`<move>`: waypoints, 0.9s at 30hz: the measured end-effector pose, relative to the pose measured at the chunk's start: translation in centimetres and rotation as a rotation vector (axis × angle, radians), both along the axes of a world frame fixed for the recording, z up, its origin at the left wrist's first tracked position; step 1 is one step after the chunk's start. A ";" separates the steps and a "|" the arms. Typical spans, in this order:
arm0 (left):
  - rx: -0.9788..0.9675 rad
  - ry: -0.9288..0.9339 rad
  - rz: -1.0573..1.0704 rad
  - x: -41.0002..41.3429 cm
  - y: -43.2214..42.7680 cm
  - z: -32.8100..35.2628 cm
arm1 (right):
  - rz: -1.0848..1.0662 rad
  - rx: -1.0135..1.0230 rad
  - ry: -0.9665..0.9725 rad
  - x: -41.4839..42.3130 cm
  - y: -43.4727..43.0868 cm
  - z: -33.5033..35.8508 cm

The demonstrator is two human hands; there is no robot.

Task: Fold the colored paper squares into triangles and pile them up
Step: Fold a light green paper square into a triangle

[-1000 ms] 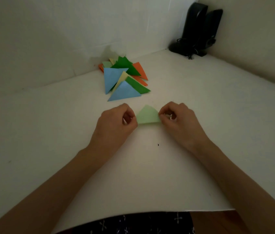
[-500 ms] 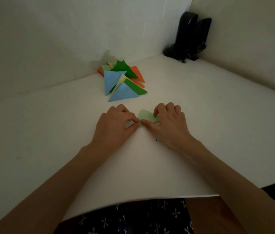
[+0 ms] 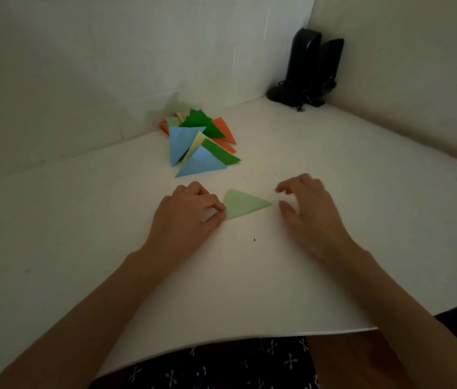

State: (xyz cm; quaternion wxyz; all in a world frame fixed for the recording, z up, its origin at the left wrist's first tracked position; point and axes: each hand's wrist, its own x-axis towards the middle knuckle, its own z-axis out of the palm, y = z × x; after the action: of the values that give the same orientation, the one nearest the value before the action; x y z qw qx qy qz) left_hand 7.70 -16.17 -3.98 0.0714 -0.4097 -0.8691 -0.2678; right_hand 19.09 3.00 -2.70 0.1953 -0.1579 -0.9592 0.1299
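We are keeping the light green triangle [image 3: 242, 204] flat on the table [image 3: 348, 178] at mid-frame. Our left hand [image 3: 188, 217] is pinching its left corner with curled fingers, and our right hand [image 3: 306, 209] is hovering loosely spread just beside its right tip. Its long axis is running left to right, with the sharp tip pointing right. The pile of folded triangles [image 3: 199, 144] is lying above it.

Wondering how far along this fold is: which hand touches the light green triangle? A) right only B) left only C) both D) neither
B: the left hand has its fingers on the near-left corner of the triangle, while the right hand hovers open, clear of the tip.
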 end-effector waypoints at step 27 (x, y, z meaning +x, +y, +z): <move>-0.277 0.305 -0.065 3.5 -2.4 0.1 | 0.262 0.367 0.023 2.5 -2.5 0.3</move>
State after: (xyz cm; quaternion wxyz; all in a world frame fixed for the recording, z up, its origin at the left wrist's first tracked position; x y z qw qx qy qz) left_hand 11.20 -18.57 -3.91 0.1367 -0.4793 -0.8630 -0.0828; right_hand 21.55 0.52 -2.43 0.2132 0.0077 -0.9768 -0.0207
